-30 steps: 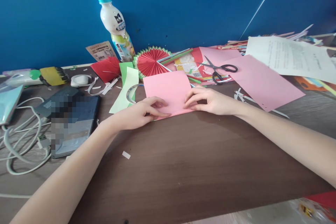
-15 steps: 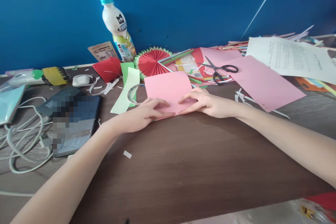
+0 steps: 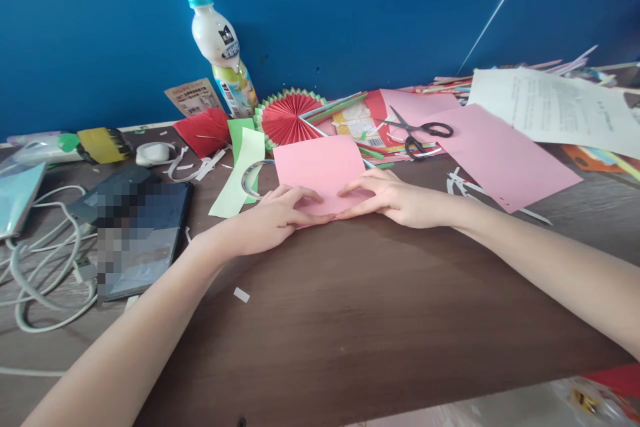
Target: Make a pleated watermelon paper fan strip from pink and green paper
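Well, fingers (image 3: pixel 367 182) touch pink paper (image 3: pixel 320 163)

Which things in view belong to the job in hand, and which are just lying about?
In the job:
small pink sheet, touched by the left hand and right hand

Apparently just lying about:
scissors, untouched, though perhaps of use
red-and-green paper fan
capped bottle
small white case
printed white sheet

A blue wall (image 3: pixel 350 13) rises behind a brown desk (image 3: pixel 380 320).
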`<act>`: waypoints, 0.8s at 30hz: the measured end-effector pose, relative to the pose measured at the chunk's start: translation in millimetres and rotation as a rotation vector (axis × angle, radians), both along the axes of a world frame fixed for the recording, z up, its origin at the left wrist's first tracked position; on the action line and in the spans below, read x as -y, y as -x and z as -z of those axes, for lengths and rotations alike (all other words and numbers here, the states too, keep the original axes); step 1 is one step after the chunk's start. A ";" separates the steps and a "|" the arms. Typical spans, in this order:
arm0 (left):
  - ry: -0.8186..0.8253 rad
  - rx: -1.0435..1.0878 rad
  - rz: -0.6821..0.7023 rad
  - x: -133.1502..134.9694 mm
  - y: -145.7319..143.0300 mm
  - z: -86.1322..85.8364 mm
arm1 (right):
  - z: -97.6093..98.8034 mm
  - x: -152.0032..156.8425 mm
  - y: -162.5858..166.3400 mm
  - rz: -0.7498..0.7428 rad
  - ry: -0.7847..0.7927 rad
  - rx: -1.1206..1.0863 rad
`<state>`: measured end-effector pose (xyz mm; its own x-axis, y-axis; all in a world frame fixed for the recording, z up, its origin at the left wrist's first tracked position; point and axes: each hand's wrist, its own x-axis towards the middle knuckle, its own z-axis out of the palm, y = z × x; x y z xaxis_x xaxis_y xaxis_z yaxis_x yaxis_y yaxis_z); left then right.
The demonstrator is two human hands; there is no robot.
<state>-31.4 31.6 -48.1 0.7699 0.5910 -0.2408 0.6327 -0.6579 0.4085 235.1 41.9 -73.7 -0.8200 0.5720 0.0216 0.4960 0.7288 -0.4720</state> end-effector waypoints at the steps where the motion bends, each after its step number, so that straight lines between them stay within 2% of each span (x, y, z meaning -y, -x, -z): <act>1: -0.001 0.011 0.001 -0.6 0.4 0.6 | -0.2 -0.5 -0.6 0.008 -0.001 -0.009; 8: 0.015 0.058 -0.002 -4.6 5.3 1.7 | -0.9 -5.8 -7.8 0.042 0.016 -0.051; 13: 0.030 0.080 -0.018 -6.3 8.6 0.5 | 0.8 -9.7 -15.7 0.035 0.087 -0.130; 24: 0.127 0.150 -0.040 -14.7 23.1 -2.4 | 3.3 -19.8 -32.5 0.071 0.248 -0.146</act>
